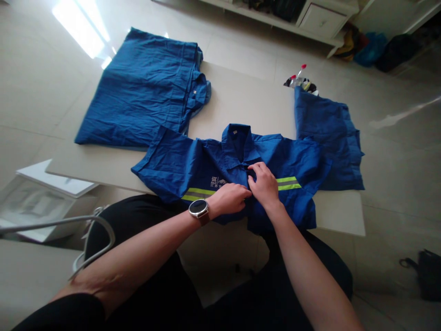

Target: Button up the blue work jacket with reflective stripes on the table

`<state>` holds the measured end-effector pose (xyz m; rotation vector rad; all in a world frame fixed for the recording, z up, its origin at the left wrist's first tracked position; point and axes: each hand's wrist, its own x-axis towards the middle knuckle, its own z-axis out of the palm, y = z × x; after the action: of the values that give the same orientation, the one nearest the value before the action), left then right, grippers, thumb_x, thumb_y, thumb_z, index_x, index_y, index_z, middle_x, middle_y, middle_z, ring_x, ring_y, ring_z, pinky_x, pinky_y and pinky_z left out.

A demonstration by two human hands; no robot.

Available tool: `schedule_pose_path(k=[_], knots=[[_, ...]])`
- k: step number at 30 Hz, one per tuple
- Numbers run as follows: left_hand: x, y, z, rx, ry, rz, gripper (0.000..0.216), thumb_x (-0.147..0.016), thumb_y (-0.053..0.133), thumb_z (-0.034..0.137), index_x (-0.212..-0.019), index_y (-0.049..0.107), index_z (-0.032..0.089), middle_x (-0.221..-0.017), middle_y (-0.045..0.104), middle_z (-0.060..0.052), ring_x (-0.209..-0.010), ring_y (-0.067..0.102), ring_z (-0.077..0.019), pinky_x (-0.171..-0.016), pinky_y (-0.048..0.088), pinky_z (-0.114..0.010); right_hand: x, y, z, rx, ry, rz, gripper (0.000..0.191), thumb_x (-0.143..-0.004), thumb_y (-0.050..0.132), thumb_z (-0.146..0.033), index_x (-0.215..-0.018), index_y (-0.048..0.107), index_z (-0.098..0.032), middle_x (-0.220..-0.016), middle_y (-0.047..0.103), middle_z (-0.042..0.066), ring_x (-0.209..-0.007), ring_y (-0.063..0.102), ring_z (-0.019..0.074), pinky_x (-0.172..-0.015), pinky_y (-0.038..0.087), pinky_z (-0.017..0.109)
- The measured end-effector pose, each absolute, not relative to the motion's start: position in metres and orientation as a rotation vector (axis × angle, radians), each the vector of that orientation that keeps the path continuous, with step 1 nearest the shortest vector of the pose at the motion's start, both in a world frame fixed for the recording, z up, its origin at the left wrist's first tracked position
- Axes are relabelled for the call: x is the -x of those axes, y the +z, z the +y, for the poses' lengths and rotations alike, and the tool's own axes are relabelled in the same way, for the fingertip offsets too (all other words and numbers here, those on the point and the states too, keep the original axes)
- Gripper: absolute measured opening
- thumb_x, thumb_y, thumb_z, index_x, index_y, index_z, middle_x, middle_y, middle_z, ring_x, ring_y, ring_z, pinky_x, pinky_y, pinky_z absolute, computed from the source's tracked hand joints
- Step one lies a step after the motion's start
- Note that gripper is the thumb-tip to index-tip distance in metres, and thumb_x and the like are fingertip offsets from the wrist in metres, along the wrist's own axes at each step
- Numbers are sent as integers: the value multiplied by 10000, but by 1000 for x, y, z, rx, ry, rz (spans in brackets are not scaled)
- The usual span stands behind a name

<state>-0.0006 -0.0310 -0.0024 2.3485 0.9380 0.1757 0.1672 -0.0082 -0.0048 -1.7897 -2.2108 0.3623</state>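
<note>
A blue short-sleeved work shirt (pixel 210 161) lies spread in front of me, its collar pointing away. Yellow-green and grey reflective bands cross its chest, with pale lettering on one side. My left hand (pixel 231 198), a watch on its wrist, is closed on the front edge of the shirt near the middle of the chest. Just beside it, my right hand (pixel 263 184) has its fingers bent and pinches the front opening below the collar. The fingertips partly cover the cloth, and no button can be made out.
A folded blue garment (pixel 144 87) covers the far left of the pale table (pixel 248 96). Another folded blue garment (pixel 330 138) lies at the right, with red-capped bottles (pixel 298 79) behind it. A white box (pixel 48 202) stands at the left. A white cabinet (pixel 322 20) is across the floor.
</note>
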Motion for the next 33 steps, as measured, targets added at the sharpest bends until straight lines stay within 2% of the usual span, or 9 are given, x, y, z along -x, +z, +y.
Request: schedule_pose_path(k=[3,6,8,11,14,19,24,29,33], knots=[[1,-2,-32,-2371,152,926,180,-802,562,138,-903,701,188,-986,762,-104,-857,730,-254,-692,505,-316,-165,-7,-8,1838,353,-2253,262,-923,550,-147,-1132,692,-216,-1186,675,99,-1054,623,273,-894,493,391],[1,-1,-33,-2365,111,938,174,-817,571,167,-918,710,194,-981,761,-102,-861,727,-246,-707,504,-311,-166,-10,-7,1891,350,-2297,217,-967,533,-202,-1062,727,-215,-1127,698,97,-1037,628,273,-874,488,384],[2,1,-32,-2332,107,978,123,-847,595,248,-878,704,199,-943,755,-94,-839,719,-242,-703,496,-309,-167,-10,-7,1898,370,-2261,233,-986,505,-217,-1021,735,-212,-1084,713,93,-1026,637,270,-866,486,377],[3,5,-28,-2222,158,1120,245,-892,608,433,-824,670,206,-858,733,-70,-779,696,-230,-670,471,-307,-170,-9,-5,1878,414,-2123,229,-982,498,-233,-974,726,-211,-1053,724,86,-1001,656,266,-854,488,366],[3,8,-22,-2070,269,1295,296,-901,622,509,-863,629,215,-847,714,-38,-761,673,-206,-649,453,-294,-173,-5,-4,1828,466,-1998,198,-956,520,-258,-912,709,-218,-1002,723,83,-965,666,263,-849,490,360],[2,7,-17,-1940,453,1557,333,-912,660,489,-1063,559,210,-1061,691,-47,-863,672,-195,-674,474,-291,-173,3,-3,1656,618,-1941,154,-918,556,-276,-816,660,-225,-879,701,59,-880,665,243,-826,485,349],[-2,1,-19,-1926,510,1597,389,-925,658,420,-1200,508,190,-1194,643,-87,-947,672,-215,-718,512,-306,-174,13,-6,1504,736,-1988,146,-921,558,-251,-801,634,-221,-847,673,44,-842,654,222,-788,465,336],[-4,-1,-16,-1909,586,1499,195,-940,529,178,-1131,561,202,-1130,661,-80,-970,660,-208,-823,529,-315,-178,17,-7,1445,806,-2026,141,-923,533,-207,-821,630,-225,-848,651,41,-850,638,218,-783,467,327],[-4,1,-11,-1920,639,1442,176,-919,485,128,-1004,621,201,-1039,647,-73,-915,642,-200,-840,519,-313,-182,18,-8,1464,802,-2037,145,-916,530,-203,-833,647,-229,-865,670,43,-861,648,222,-788,474,326]])
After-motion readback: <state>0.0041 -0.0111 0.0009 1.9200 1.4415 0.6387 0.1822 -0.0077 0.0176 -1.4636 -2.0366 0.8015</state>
